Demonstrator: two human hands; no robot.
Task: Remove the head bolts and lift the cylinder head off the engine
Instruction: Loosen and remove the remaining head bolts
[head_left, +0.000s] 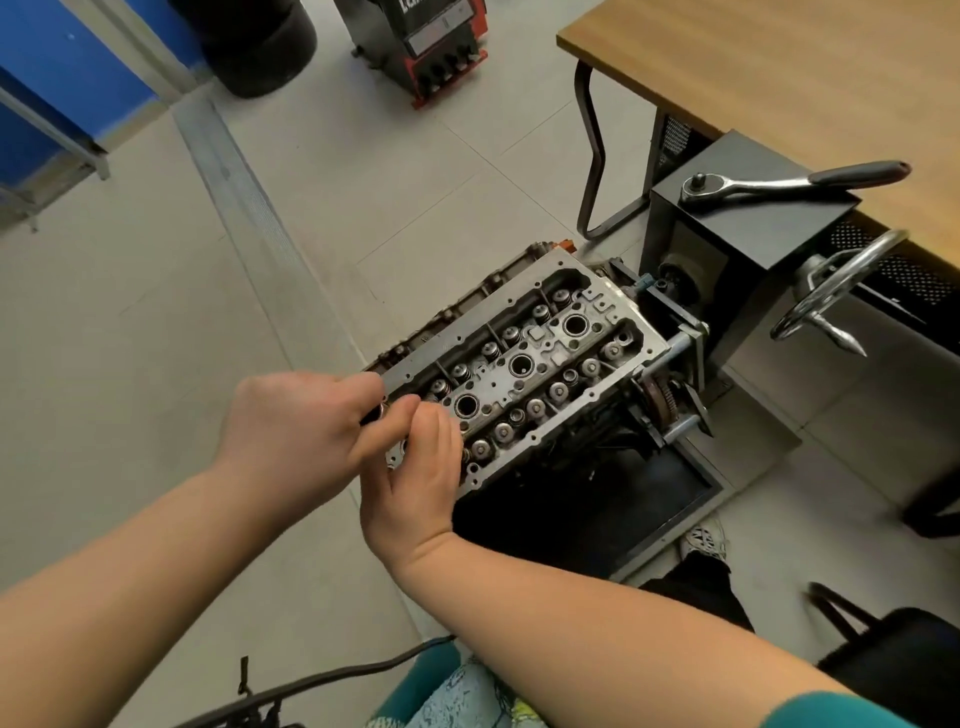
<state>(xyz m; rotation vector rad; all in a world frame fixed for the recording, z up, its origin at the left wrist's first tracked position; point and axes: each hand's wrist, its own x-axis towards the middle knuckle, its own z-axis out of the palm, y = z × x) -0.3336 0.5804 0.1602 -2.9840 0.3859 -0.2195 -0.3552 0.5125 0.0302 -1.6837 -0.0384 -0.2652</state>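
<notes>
The fingers of the left hand are curling round a small dark tool with a shiny metal ring, most likely a socket or bit, while the right hand is reaching up beside it with its fingertips bending in toward the same spot; whether they are pinching the tool or only touching it cannot be told. Both hands are working over the near end of the cylinder head, which is sitting bolted on the engine, itself mounted on an engine stand beside a wooden surface. A ratchet wrench is lying on top of the stand's black box, well apart from the hands, with a handwheel just below it. The head looks like a cast metal block, so it is probably going to be heavy, rigid and a little oily; lifting it will likely call for both hands under opposite long edges, keeping it level. The hands are hiding the nearest bolt holes, so how many head bolts are left in is hard to make out, and the lower engine is sitting in shadow.
</notes>
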